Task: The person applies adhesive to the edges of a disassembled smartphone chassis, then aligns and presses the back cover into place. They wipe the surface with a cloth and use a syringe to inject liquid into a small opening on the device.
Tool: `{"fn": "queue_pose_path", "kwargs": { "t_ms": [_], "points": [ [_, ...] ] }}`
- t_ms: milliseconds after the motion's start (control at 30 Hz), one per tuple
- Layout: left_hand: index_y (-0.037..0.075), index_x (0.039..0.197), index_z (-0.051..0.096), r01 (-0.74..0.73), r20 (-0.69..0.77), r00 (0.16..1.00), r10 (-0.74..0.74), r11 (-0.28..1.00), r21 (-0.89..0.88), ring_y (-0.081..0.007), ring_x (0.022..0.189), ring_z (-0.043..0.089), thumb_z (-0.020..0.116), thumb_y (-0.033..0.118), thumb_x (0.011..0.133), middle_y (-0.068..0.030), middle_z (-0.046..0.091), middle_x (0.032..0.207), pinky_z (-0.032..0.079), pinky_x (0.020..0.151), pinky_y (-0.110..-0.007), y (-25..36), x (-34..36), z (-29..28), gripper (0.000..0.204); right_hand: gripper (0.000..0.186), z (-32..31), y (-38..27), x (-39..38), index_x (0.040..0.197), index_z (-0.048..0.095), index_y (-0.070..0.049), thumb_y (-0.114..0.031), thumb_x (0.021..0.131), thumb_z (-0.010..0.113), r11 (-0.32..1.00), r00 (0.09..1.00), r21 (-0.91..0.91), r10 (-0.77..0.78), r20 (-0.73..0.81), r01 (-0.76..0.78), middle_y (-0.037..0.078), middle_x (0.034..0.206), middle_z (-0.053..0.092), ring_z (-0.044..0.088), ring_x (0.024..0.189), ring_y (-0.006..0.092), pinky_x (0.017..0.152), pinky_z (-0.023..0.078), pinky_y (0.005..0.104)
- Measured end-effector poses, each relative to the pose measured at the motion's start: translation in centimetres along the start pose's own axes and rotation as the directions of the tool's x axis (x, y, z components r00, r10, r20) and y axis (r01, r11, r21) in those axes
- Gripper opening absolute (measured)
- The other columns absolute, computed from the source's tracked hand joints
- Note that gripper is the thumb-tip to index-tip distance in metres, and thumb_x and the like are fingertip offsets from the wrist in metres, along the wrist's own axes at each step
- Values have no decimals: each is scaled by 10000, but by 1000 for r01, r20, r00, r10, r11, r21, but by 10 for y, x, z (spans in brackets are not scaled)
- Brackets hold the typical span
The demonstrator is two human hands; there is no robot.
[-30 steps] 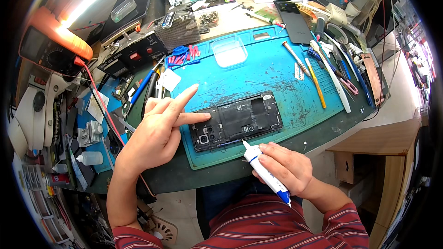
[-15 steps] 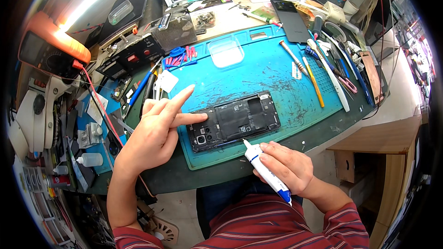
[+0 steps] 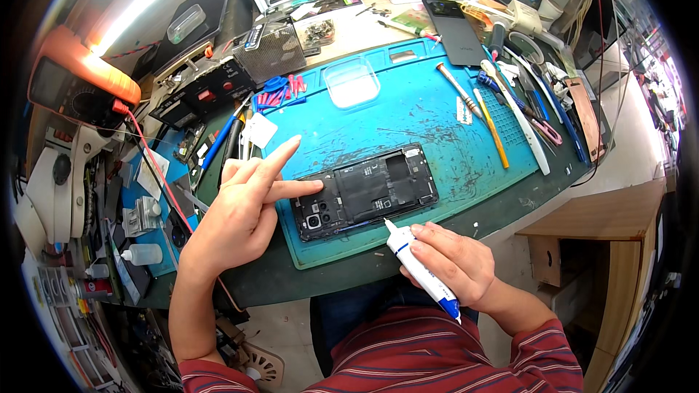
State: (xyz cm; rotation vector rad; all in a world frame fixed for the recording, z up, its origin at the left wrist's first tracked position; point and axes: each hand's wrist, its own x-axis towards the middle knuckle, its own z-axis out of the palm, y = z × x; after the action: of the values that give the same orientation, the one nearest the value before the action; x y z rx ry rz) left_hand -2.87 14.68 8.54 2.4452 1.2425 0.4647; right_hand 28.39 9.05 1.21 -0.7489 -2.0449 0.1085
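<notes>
An opened phone (image 3: 364, 191), its back off and its dark inside facing up, lies slightly slanted on the blue work mat (image 3: 429, 113). My left hand (image 3: 244, 204) rests one straight fingertip on the phone's upper left part, near the camera lenses; another finger points away, spread, and nothing is held. In my right hand (image 3: 459, 262) is a white and blue glue tube (image 3: 419, 266), gripped along its body. Its thin nozzle points at the phone's near long edge, close to the frame; whether it touches cannot be made out.
A clear plastic box (image 3: 352, 84) sits at the mat's far side. Screwdrivers and a white pry tool (image 3: 515, 118) lie right of the phone. An orange multimeter (image 3: 84, 76) with a red lead stands left. A dark phone panel (image 3: 457, 33) lies at the back.
The whole bench has shifted slightly left in view. Against the phone's near edge, the tube's nozzle sits a little farther right. Both hands keep the same pose.
</notes>
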Motion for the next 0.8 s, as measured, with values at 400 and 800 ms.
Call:
{"fn": "queue_pose_path", "kwargs": {
  "t_ms": [400,800],
  "points": [
    [3,1564,361,27,34,999,-27,1000,1,-237,1054,568,498,-99,778,23,753,1242,339,1029,-353,2,2,-2,804,332,-4,2,-1,1112,732,16,-161,847,827,1000,1000,-12,7,-3,-7,169,1047,742,767,891,283,759,656,346],
    [2,1565,360,32,36,999,-31,999,-4,-230,1040,556,499,-94,779,27,751,1249,336,1027,-355,2,1,-2,804,338,-8,5,-3,1118,728,17,-152,844,829,1000,1000,-12,19,-3,-19,173,1053,739,765,915,283,781,659,358]
  ]
}}
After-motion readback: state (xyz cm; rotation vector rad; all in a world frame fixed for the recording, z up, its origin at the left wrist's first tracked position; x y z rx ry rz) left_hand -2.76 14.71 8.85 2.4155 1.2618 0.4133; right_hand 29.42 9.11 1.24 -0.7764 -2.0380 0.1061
